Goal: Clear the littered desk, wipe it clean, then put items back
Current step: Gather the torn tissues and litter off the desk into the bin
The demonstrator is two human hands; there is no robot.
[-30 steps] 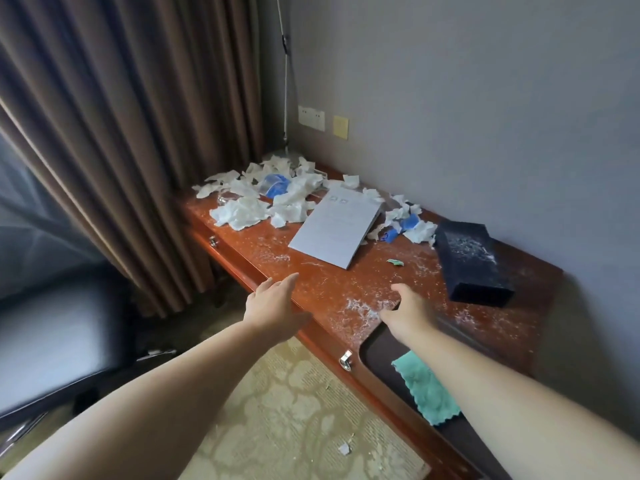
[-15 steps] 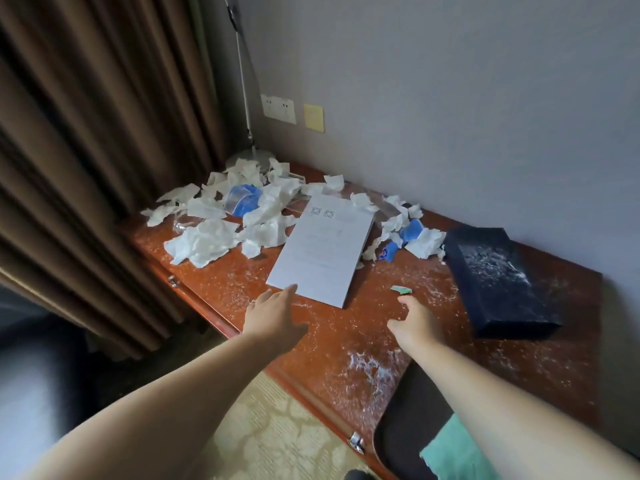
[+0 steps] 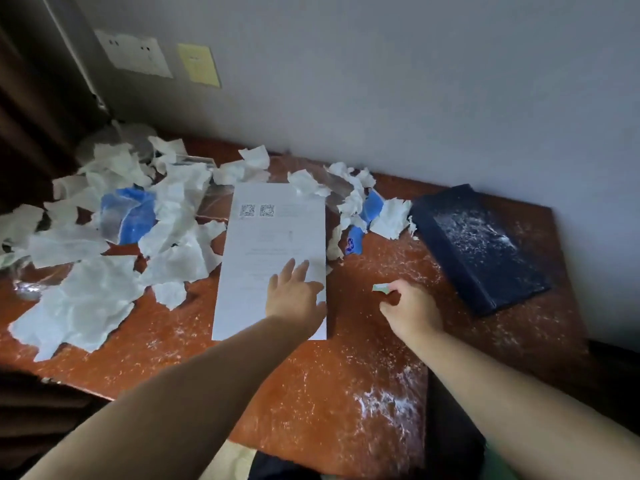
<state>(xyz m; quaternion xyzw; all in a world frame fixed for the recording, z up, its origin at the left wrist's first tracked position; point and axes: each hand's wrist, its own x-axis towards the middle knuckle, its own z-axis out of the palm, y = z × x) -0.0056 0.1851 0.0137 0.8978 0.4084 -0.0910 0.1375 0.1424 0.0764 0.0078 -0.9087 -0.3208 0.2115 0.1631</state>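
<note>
A reddish wooden desk (image 3: 311,393) is dusted with white powder and strewn with several torn white tissue pieces (image 3: 86,299). A white printed sheet (image 3: 270,244) with two QR codes lies in the middle. My left hand (image 3: 294,296) rests flat on its lower right part, fingers straight. My right hand (image 3: 408,310) has its fingers curled at a small pale green scrap (image 3: 381,288) beside the sheet; whether it pinches the scrap is unclear. A dark blue box (image 3: 481,247) sits at the right, powder on top.
Blue wrapper pieces (image 3: 130,220) lie among the tissues at left, and more blue bits (image 3: 372,206) near the sheet's top right. Clear plastic (image 3: 45,282) shows under the tissues. Wall sockets (image 3: 133,53) and a yellow plate (image 3: 199,64) sit above; a curtain hangs at left.
The camera has moved closer over the desk. My left hand went forward onto the white sheet. My right hand reached forward to the green scrap.
</note>
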